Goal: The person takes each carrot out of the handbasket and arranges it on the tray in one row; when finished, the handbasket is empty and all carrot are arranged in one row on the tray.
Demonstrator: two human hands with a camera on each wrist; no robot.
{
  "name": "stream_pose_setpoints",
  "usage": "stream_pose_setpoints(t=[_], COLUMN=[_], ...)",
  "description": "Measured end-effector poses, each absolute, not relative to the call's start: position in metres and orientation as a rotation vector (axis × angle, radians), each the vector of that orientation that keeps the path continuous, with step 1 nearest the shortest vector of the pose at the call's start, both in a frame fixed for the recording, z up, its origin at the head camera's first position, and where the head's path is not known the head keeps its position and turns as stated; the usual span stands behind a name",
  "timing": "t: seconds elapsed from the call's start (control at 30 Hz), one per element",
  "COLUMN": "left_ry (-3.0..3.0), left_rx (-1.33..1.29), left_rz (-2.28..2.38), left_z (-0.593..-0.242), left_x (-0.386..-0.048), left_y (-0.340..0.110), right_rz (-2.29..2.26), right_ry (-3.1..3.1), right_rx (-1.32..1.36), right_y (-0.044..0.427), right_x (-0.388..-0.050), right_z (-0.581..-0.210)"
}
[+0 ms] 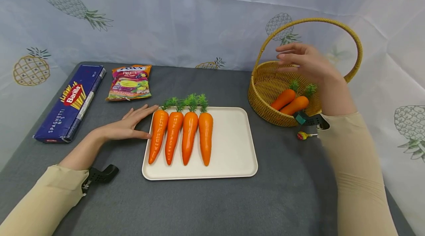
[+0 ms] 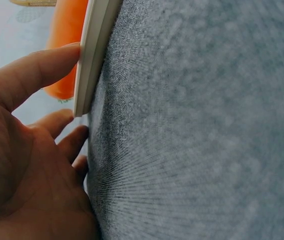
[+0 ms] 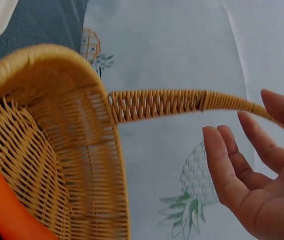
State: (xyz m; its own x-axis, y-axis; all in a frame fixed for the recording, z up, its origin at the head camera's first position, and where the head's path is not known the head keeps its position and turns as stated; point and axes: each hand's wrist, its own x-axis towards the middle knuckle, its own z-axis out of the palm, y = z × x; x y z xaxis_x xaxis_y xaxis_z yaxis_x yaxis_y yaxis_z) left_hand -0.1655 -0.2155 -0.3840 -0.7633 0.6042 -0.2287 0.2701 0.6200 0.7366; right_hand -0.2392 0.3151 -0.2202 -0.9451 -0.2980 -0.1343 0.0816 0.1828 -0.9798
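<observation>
Several orange carrots (image 1: 188,136) with green tops lie side by side on the left half of a cream tray (image 1: 232,143). My left hand (image 1: 131,124) rests at the tray's left edge, fingers extended; in the left wrist view the thumb (image 2: 56,65) touches the rim beside a carrot (image 2: 69,30). My right hand (image 1: 307,61) hovers above the wicker basket (image 1: 262,96), near its tall handle (image 1: 318,20), its fingers loosely bent around nothing. Inside the basket lie two more carrots (image 1: 283,98). The right wrist view shows the right hand (image 3: 262,180) beside the handle (image 3: 157,105).
A blue spaghetti box (image 1: 71,103) lies at the table's left, next to a colourful candy bag (image 1: 130,83). A small lollipop (image 1: 303,135) sits in front of the basket. Behind the grey table (image 1: 212,206) hangs a pineapple-print cloth (image 1: 199,14).
</observation>
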Motion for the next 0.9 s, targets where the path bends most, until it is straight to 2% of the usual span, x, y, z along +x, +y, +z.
stream_pose_setpoints(t=[0.33, 0.6, 0.9], left_ry=[2.386, 2.390, 2.395], left_rx=[0.679, 0.675, 0.681], left_rz=[0.972, 0.968, 0.972], left_z=[-0.384, -0.385, -0.384], left_x=[-0.166, -0.166, -0.166], left_y=[-0.215, -0.215, -0.216], right_rz=[-1.560, -1.515, -1.245], right_ry=[2.267, 2.217, 2.287], right_rx=[-0.053, 0.116, 0.092], right_y=[0.346, 0.365, 0.385], right_x=[-0.261, -0.278, -0.292], right_z=[-0.229, -0.244, -0.264])
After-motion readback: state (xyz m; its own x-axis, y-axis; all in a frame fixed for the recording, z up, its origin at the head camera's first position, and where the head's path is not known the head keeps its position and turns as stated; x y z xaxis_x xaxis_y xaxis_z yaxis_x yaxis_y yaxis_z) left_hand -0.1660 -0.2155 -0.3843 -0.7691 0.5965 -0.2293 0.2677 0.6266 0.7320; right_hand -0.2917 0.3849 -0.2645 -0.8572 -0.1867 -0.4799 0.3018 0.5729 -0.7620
